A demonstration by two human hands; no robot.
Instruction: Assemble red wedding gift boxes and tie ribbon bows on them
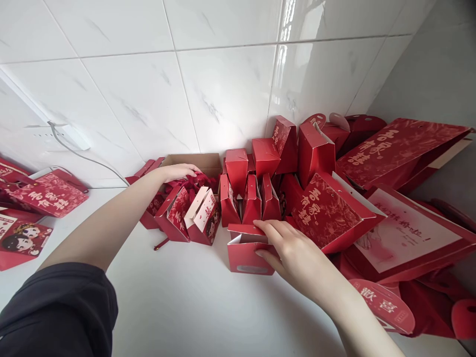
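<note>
Pinching a red bag [243, 255], the right hand [288, 245] is front-right of the carton [210, 160]. Above the carton, the left hand [178, 172] has an unclear finger hold.

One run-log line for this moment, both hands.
left hand: at red material in cardboard box | right hand: holding red gift box near top

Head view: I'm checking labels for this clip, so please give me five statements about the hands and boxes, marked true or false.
1. The right hand grips an open-topped red gift box. True.
2. The left hand grips that same box. False: it is at the open cardboard carton.
3. A white-fronted gift box stands to the left of the gripped one. True.
4. The wall is bare red brick. False: it has white marbled tiles.
5. A grey cable hangs from the wall socket. True.
</note>
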